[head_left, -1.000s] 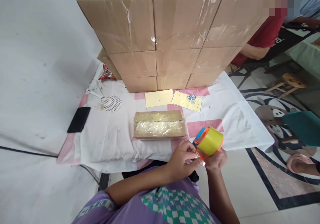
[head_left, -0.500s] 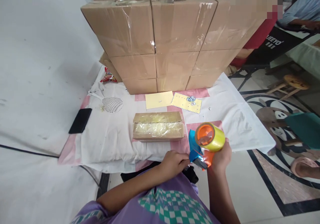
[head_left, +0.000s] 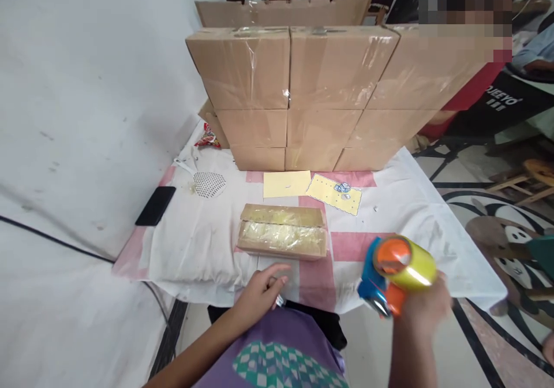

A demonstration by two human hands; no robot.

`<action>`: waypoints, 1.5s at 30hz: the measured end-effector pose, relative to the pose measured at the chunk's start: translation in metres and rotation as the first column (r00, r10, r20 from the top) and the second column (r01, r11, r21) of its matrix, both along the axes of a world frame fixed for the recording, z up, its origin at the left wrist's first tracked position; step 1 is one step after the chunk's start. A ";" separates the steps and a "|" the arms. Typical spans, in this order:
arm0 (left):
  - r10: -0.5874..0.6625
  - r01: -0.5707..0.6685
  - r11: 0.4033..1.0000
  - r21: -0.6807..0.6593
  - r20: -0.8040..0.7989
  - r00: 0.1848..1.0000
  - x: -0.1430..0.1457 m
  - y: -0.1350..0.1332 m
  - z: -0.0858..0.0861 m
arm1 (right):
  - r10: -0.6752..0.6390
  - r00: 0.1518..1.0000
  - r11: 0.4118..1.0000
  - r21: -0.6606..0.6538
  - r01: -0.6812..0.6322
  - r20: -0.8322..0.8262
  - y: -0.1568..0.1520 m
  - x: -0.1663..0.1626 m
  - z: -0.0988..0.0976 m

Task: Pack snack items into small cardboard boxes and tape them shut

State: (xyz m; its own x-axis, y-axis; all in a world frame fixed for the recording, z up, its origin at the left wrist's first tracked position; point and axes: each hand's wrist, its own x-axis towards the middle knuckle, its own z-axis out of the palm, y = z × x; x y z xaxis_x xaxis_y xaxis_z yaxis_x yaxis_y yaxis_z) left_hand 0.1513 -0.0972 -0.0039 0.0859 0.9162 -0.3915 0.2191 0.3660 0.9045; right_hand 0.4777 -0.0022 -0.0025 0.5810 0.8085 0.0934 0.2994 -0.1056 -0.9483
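My right hand (head_left: pixel 426 307) grips a blue and orange tape dispenser (head_left: pixel 370 275), loaded with a yellow roll of packing tape (head_left: pixel 418 267), over the table's front right. It is slightly blurred. My left hand (head_left: pixel 262 293) is in front of a small cardboard box (head_left: pixel 283 241), apart from it, index finger partly extended and the other fingers curled. Beneath its thumb shows a small shiny crumpled piece of clear tape (head_left: pixel 280 301), seemingly pinched there. The small box lies flat, with shiny tape along its top seam.
Taped cardboard boxes (head_left: pixel 326 76) are stacked at the table's back. Before them lie a plain yellow card (head_left: pixel 286 185) and a printed one (head_left: pixel 329 190). A white perforated paddle (head_left: pixel 210 184) and a black phone (head_left: pixel 156 205) lie left, by the wall. A person in red sits behind, right.
My hands have moved apart: the right carries the tape dispenser rightward, the left has drawn back leftward from it. The camera view has shifted, so the table appears lower. The small box stays put.
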 end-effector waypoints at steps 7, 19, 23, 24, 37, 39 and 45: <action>0.262 -0.300 0.948 0.107 0.274 0.925 -0.013 0.016 0.041 | 0.148 0.987 0.986 -0.071 -0.153 -0.066 0.075 -0.058 -0.054; 0.124 -0.193 0.954 0.231 0.282 0.951 -0.035 0.028 0.068 | 0.734 0.624 0.622 0.104 -0.776 0.267 0.036 -0.119 0.085; 0.068 -0.127 0.945 0.302 0.201 0.977 -0.033 0.028 0.061 | 0.912 0.211 0.245 -0.055 -0.968 0.351 0.043 -0.185 0.112; 0.090 -0.140 0.941 0.308 0.169 0.981 -0.035 0.026 0.061 | 0.914 0.169 0.214 -0.085 -0.973 0.369 0.046 -0.195 0.112; 0.483 0.068 0.511 0.857 -0.351 0.802 -0.078 0.015 0.054 | 0.993 0.049 0.029 -0.178 -0.984 -0.108 0.076 -0.213 0.126; 0.472 0.171 0.457 0.873 -0.401 0.785 -0.074 0.023 0.054 | 0.997 0.062 0.047 -0.256 -0.966 -0.049 0.079 -0.219 0.118; 0.435 0.355 0.653 0.669 -0.715 0.547 -0.064 0.038 0.043 | 0.845 0.038 0.349 -0.496 -0.795 0.533 0.072 -0.238 0.080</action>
State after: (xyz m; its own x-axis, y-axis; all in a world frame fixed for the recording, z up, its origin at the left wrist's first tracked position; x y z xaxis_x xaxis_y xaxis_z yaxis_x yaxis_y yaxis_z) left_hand 0.0869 -0.0597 0.0395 0.0751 0.8783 0.4722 0.9355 -0.2260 0.2716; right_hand 0.2397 0.0700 0.0774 -0.6774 0.7351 -0.0272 0.6691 0.6003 -0.4381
